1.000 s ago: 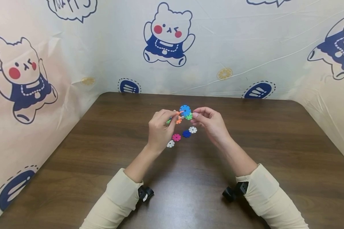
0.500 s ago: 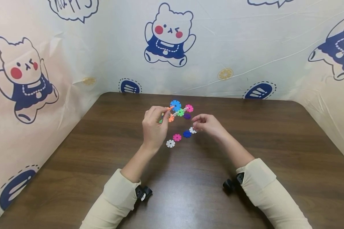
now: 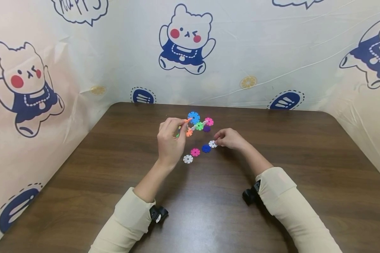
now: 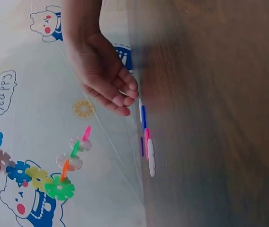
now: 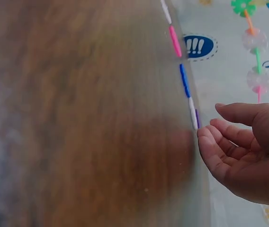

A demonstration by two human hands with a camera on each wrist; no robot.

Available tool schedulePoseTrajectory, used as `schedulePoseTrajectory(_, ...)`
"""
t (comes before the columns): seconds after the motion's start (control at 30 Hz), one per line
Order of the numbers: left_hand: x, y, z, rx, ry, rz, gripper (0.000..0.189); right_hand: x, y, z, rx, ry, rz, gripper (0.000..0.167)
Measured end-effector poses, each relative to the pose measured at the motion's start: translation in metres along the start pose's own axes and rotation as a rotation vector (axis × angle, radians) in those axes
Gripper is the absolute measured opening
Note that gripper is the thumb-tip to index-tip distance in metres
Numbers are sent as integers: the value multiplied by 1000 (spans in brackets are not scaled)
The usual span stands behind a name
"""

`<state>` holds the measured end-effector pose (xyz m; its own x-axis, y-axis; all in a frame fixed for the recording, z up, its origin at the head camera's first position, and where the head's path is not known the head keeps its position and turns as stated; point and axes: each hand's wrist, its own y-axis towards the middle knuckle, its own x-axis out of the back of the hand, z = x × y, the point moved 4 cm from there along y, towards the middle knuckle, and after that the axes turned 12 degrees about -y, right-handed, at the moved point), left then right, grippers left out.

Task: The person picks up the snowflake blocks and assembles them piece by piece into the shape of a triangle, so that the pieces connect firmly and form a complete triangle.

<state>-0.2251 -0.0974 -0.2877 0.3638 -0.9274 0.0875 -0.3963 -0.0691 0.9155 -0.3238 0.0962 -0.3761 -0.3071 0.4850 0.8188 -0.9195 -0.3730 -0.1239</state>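
While the left grip (image 3: 172, 142) is pinching an orange disc (image 3: 188, 120) between thumb and fingertips, a chain (image 4: 39, 178) of thin, notched discs is hanging from it. Beside the pinched piece a light-blue disc (image 3: 194, 117) is showing its broad face. In the left wrist view, whitish, blue, yellow and green pieces are following one another; narrower orange and green ones, turned edge-on, are alternating with clear ones, and a pink end piece (image 4: 87, 133) is finishing the run.

The chain is drooping below the left grip, curving toward the right grip (image 3: 230, 138) and hanging above the tabletop (image 3: 272, 140).

The right grip is holding its thumb apart from gently bent fingers; its fingertips are hovering at the edge of a white disc (image 3: 212, 144), though whether they are touching it I cannot tell. From there a dark-blue disc (image 3: 206, 148), a pink disc (image 3: 195, 152) and a second white disc (image 3: 188, 159) are lying in a slanting row toward the person. Farther back, a purple disc (image 3: 207, 129) is lying near them.
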Motion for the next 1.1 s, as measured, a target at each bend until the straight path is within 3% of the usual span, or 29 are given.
schedulePoseTrajectory(0.47,2,1,2,-8,6,12,7,-5,16,-5,-44,-78,-6,25)
schedulePoseTrajectory(0.83,2,0,2,10,11,23,5,-9,17,-4,-26,-118,22,23)
schedulePoseTrajectory(1.1,3,-1,3,15,13,26,6,-8,15,-2,6,-131,-26,18)
